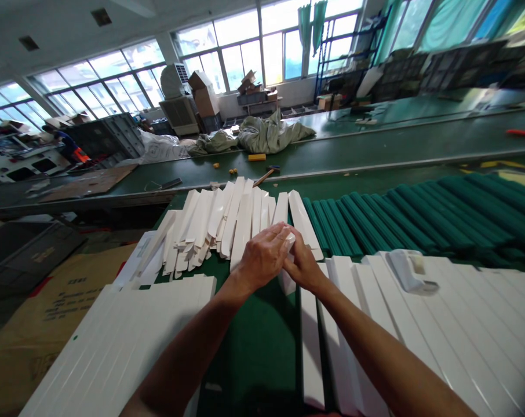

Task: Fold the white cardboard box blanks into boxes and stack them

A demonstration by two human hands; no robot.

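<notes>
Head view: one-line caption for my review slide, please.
Left hand and right hand hold a narrow white box at a green table, green rolls to the right.

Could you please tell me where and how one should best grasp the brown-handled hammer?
The hammer with slender brown handle and dark head is probably best gripped at mid-handle, the right hand coming from above and the right. The handle slants away from the person, and long, glossy white strips crowd its near end on the left.

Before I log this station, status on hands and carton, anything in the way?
Left hand, right hand closed on white carton, partly covered. Tape dispenser on carton row at right, clear of hands. Nothing seen blocking.
</notes>
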